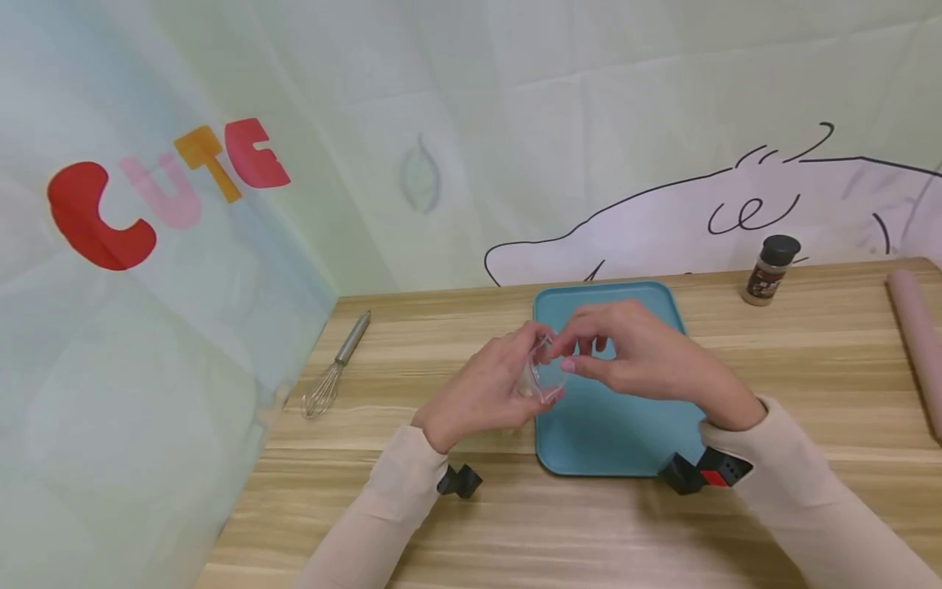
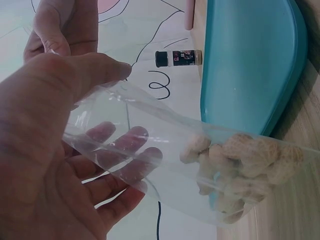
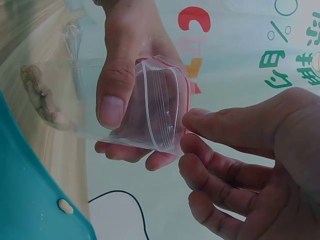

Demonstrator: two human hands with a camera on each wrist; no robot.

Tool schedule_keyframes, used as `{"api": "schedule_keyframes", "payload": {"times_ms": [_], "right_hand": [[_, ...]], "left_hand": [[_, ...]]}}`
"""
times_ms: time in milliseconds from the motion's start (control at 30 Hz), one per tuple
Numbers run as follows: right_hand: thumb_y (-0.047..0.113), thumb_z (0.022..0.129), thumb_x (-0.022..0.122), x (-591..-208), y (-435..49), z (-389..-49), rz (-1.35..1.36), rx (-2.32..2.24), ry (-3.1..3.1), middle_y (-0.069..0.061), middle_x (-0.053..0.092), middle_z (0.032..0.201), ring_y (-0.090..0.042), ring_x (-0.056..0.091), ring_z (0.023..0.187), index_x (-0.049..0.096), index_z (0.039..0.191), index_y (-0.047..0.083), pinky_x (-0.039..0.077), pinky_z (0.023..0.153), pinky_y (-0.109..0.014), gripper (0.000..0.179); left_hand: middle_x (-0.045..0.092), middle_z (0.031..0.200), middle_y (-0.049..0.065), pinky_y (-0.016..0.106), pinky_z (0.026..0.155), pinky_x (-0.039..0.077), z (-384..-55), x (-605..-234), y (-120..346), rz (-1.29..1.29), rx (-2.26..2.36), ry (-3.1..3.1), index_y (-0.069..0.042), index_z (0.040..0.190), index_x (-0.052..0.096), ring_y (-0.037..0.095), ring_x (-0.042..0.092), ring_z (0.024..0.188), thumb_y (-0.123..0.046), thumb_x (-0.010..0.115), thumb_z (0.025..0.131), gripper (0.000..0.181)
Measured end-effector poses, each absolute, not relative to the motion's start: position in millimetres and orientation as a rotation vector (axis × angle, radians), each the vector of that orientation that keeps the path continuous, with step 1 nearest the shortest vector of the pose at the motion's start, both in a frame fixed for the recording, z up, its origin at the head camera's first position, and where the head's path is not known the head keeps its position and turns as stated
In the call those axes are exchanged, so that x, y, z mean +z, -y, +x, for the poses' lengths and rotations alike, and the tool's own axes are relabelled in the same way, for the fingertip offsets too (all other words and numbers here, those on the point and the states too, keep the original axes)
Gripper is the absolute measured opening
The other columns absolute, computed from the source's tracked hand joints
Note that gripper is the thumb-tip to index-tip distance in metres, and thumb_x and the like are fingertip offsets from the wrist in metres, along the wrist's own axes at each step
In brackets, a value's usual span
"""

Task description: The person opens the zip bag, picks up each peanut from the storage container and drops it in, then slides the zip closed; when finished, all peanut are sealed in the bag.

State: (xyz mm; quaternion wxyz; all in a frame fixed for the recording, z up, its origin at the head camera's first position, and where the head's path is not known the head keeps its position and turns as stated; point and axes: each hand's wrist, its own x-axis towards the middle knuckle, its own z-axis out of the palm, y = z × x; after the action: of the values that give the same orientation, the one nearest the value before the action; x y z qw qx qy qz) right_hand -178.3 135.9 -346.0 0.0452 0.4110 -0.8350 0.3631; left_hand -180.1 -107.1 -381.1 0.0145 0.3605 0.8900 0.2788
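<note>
A clear zip bag (image 1: 545,378) with a red line along its mouth is held up by my left hand (image 1: 482,384), thumb on one side and fingers on the other. Its mouth gapes toward my right hand (image 1: 624,348). Unshelled peanuts (image 2: 250,162) are gathered at the bottom of the bag in the left wrist view. At the bag's edge, the right thumb and forefinger pinch the rim in the right wrist view, the other fingers loosely bent. Both hands are over the left part of a blue tray (image 1: 611,438).
A whisk (image 1: 337,364) lies at the left of the wooden table (image 1: 353,491). Behind the tray to the right stands a spice jar (image 1: 769,270) with a black lid. A pink rolling pin (image 1: 916,348) lies at the right edge. A printed cloth (image 1: 456,98) hangs behind.
</note>
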Motion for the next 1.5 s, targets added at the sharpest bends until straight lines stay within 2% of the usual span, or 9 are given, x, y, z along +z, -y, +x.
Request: {"api": "schedule_keyframes", "payload": {"times_ms": [267, 400, 567, 800, 933, 1067, 1267, 1500], "right_hand": [[0.006, 0.096, 0.078, -346.9, -138.5, -181.0, 1.176, 1.098, 2.502, 0.011, 0.077, 0.095, -0.002, 0.062, 0.08, 0.082, 0.109, 0.017, 0.056, 0.076, -0.027, 0.018], [0.007, 0.098, 0.076, -348.2, -138.2, -183.6, 1.102, 1.129, 2.45, 0.009, 0.076, 0.091, -0.003, 0.062, 0.078, 0.082, 0.11, 0.015, 0.056, 0.076, -0.027, 0.016], [0.008, 0.099, 0.074, -354.2, -137.0, -191.5, 1.0, 1.148, 2.449, 0.004, 0.079, 0.096, -0.008, 0.066, 0.084, 0.081, 0.112, 0.014, 0.056, 0.076, -0.027, 0.015], [0.011, 0.1, 0.072, -371.8, -129.8, -215.1, 0.875, 1.148, 2.606, -0.005, 0.081, 0.103, -0.018, 0.071, 0.091, 0.08, 0.116, 0.009, 0.06, 0.082, -0.04, 0.018], [0.014, 0.101, 0.071, -379.2, -122.3, -232.4, 0.851, 1.123, 2.72, -0.009, 0.081, 0.108, -0.022, 0.072, 0.096, 0.079, 0.122, 0.008, 0.06, 0.082, -0.041, 0.023], [0.012, 0.1, 0.07, -387.8, -115.2, -249.7, 0.863, 1.082, 2.788, -0.011, 0.08, 0.108, -0.025, 0.072, 0.097, 0.077, 0.124, 0.004, 0.06, 0.078, -0.04, 0.026], [0.007, 0.096, 0.07, -408.7, -104.6, -269.2, 0.893, 1.032, 2.876, -0.015, 0.079, 0.104, -0.026, 0.073, 0.092, 0.077, 0.118, -0.001, 0.062, 0.08, -0.04, 0.025], [0.011, 0.091, 0.075, -432.4, -99.2, -274.8, 0.898, 0.94, 2.928, -0.015, 0.079, 0.101, -0.025, 0.071, 0.09, 0.078, 0.118, 0.0, 0.062, 0.084, -0.043, 0.029]], "left_hand": [[0.069, 0.112, 0.009, 0.028, 0.082, 0.058, -180.7, -381.2, 106.6, 1.13, 0.879, -2.765, -0.012, 0.131, 0.052, 0.014, 0.064, 0.091, -0.026, 0.083, 0.093, 0.051], [0.072, 0.113, 0.012, 0.033, 0.086, 0.06, -181.1, -381.2, 107.8, 1.121, 0.9, -2.765, -0.011, 0.132, 0.051, 0.02, 0.07, 0.099, -0.026, 0.082, 0.093, 0.052], [0.073, 0.116, 0.012, 0.039, 0.094, 0.061, -182.0, -380.6, 110.6, 1.111, 0.938, -2.762, -0.009, 0.134, 0.052, 0.027, 0.073, 0.11, -0.024, 0.083, 0.093, 0.054], [0.073, 0.118, 0.012, 0.039, 0.097, 0.061, -182.0, -380.4, 111.1, 1.123, 0.965, -2.747, -0.007, 0.133, 0.052, 0.028, 0.074, 0.113, -0.022, 0.082, 0.093, 0.052], [0.072, 0.12, 0.014, 0.04, 0.098, 0.061, -181.3, -379.9, 111.3, 1.115, 0.961, -2.751, -0.007, 0.133, 0.052, 0.028, 0.074, 0.113, -0.021, 0.083, 0.093, 0.053], [0.072, 0.118, 0.012, 0.04, 0.098, 0.061, -181.5, -378.9, 110.9, 1.127, 0.938, -2.773, -0.008, 0.132, 0.052, 0.027, 0.075, 0.112, -0.021, 0.084, 0.092, 0.053], [0.073, 0.116, 0.013, 0.04, 0.096, 0.061, -181.4, -377.8, 110.6, 1.141, 0.93, -2.782, -0.005, 0.134, 0.053, 0.029, 0.074, 0.11, -0.022, 0.084, 0.093, 0.054], [0.072, 0.118, 0.014, 0.041, 0.095, 0.061, -182.1, -379.4, 110.6, 1.128, 0.921, -2.774, -0.01, 0.135, 0.051, 0.03, 0.072, 0.11, -0.022, 0.082, 0.094, 0.053]]}}
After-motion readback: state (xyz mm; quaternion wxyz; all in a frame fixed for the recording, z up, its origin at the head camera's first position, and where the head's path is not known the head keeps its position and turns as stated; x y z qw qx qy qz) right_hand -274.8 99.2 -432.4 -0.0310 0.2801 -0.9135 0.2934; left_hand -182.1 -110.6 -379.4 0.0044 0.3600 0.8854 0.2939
